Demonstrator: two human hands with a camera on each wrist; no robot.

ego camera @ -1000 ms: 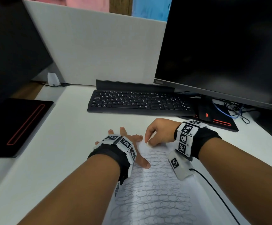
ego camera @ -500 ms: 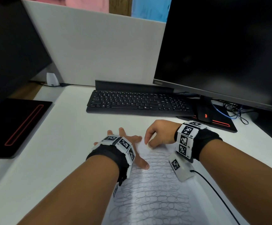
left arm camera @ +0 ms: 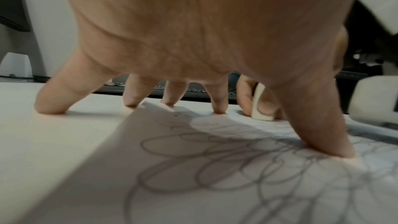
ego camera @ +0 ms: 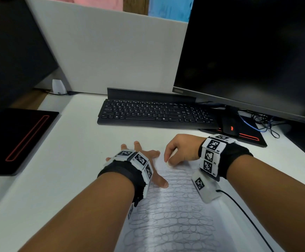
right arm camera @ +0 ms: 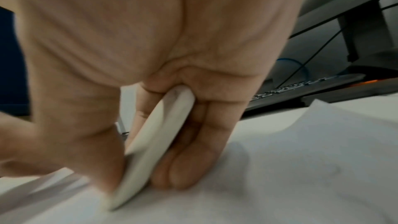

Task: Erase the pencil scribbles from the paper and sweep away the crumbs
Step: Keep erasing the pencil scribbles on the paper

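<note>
- Nearest us, scribbles (ego camera: pixel 170 215) are covering most of the paper (ego camera: pixel 226 231); nothing's changing since 1 s ago.
- We're spreading left hand (ego camera: pixel 144 159) wide, pinning the sheet.
- Further, right hand (ego camera: pixel 181 150) keeps pinching eraser (right arm camera: pixel 155 144) at top edge w/ little cleared, so erasing's barely begun.

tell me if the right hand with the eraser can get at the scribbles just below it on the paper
Probably yes. The right hand pinches the eraser on the paper; scribbles lie uncovered beside the left hand.
</note>
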